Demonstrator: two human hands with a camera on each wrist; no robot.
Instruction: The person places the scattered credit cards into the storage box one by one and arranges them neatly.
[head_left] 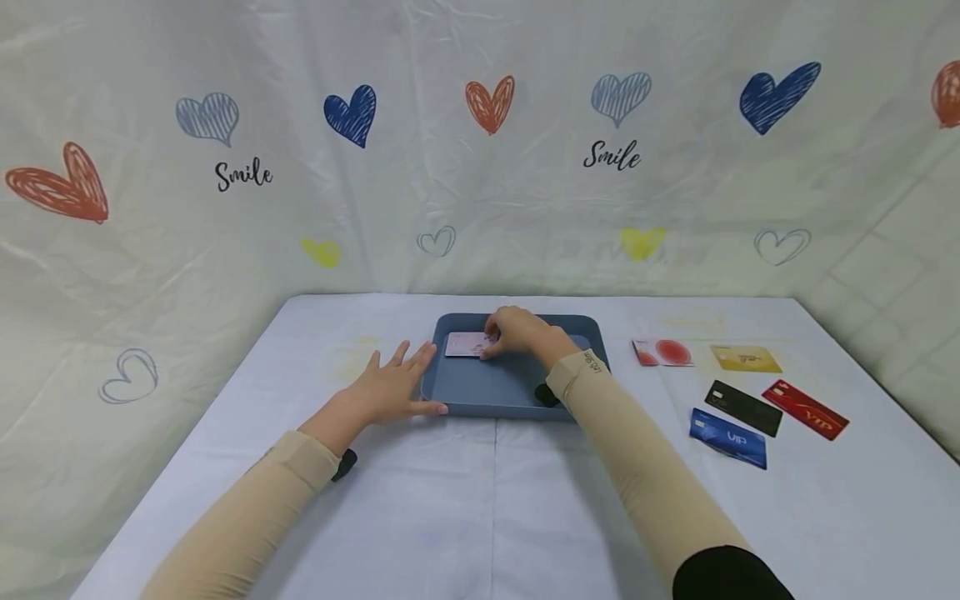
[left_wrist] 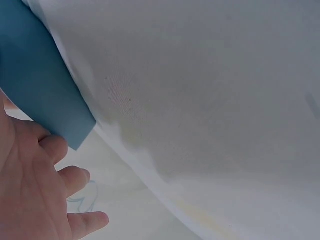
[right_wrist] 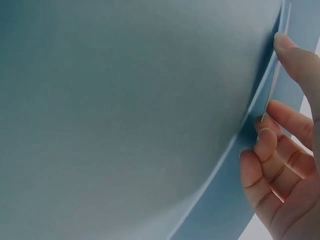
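Note:
A blue-grey tray lies near the far side of the white table. Over its left back part, my right hand holds a pale pink card by the edges, between thumb and fingers. Seen edge-on in the right wrist view, the card is a thin line close to the tray's side wall. My left hand rests against the tray's left rim with its fingers spread and thumb at the front left corner. In the left wrist view, the left fingers show beside the tray's outer wall.
Right of the tray lie a red-and-white card, a gold card, a black card, a red VIP card and a blue VIP card. A white curtain with printed hearts hangs behind the table.

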